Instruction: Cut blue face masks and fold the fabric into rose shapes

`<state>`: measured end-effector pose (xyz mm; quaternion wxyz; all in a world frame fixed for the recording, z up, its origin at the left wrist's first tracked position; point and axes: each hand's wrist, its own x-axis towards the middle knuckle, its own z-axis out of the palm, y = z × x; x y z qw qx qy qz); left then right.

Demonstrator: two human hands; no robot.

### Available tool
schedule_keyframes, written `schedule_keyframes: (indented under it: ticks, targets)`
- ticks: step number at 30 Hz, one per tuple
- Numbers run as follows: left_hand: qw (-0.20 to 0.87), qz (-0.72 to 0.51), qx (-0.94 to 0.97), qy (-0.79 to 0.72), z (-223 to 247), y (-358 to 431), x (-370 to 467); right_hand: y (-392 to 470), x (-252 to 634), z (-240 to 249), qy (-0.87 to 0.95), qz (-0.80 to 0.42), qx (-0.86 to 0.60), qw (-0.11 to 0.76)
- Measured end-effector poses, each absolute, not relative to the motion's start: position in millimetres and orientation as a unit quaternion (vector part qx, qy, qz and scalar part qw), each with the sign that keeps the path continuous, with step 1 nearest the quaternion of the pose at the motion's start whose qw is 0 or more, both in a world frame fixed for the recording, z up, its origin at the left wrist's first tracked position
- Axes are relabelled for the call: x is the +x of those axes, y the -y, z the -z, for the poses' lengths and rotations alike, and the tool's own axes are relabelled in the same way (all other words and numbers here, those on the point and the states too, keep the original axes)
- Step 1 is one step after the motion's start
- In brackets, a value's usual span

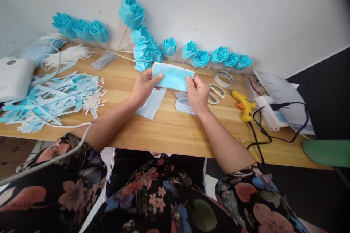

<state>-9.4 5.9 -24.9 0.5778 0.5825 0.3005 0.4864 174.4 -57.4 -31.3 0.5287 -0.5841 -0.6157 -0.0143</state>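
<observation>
A light blue sheet with a white edge is stretched between both hands above the wooden table. My left hand pinches its left end, thumb on top. My right hand grips the right end, with the thumb on the front face. Beneath my left hand lies a pale blue sheet on the table. A small stack of pale sheets sits beside my right hand, partly covered by it. Just right of that hand are scissors, their blades hidden.
Several blue flowers on sticks line the wall. Blue strips, a white box and grey wires are at left. Tape, a yellow glue gun and a power strip with black cords are at right.
</observation>
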Motion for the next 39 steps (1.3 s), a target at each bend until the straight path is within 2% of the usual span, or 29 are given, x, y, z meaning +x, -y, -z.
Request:
schedule_keyframes:
  ticks: [13,17,24,39]
  targets:
    - [0.574,-0.423,0.652,-0.257,33.2,1.8,-3.2,60.8,167.7,32.7,0.703,-0.036,-0.538,0.463]
    - [0.554,-0.428,0.666,-0.257,32.7,0.5,-4.5,61.2,168.4,31.3,0.701,-0.032,-0.534,0.471]
    - [0.569,-0.485,0.596,-0.294,27.5,-6.0,-8.9,58.2,173.7,29.0,0.604,0.016,-0.586,0.540]
    - [0.580,-0.475,0.597,-0.285,27.8,-2.7,-7.1,58.4,172.0,31.4,0.648,0.001,-0.574,0.501]
